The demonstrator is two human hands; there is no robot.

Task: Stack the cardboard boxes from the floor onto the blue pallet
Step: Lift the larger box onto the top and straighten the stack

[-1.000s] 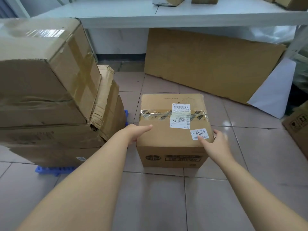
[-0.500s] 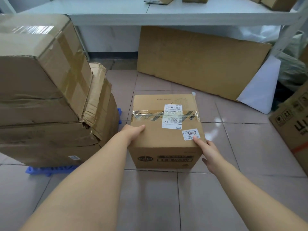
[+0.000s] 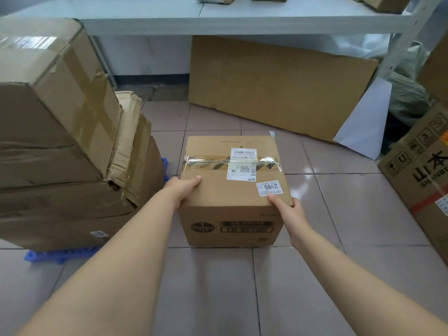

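A taped cardboard box (image 3: 218,195) with a shipping label and a "5842" sticker stands on the tiled floor in the middle. My left hand (image 3: 181,187) grips its near left top edge, thumb lying on the top. My right hand (image 3: 287,209) clasps the near right corner, fingers wrapped down the side. To the left, a stack of large worn cardboard boxes (image 3: 55,132) rests on the blue pallet (image 3: 46,255), of which only a near edge and a small corner behind show.
A flat cardboard sheet (image 3: 278,88) leans against the wall under a white shelf (image 3: 218,18). A white board (image 3: 363,122) leans beside it. A printed carton (image 3: 426,170) stands at the right edge. Bare floor tiles lie in front of the box.
Both hands have closed in from hovering beside the box to gripping its near top edge and corner. The view has shifted, bringing the printed carton on the right into sight.
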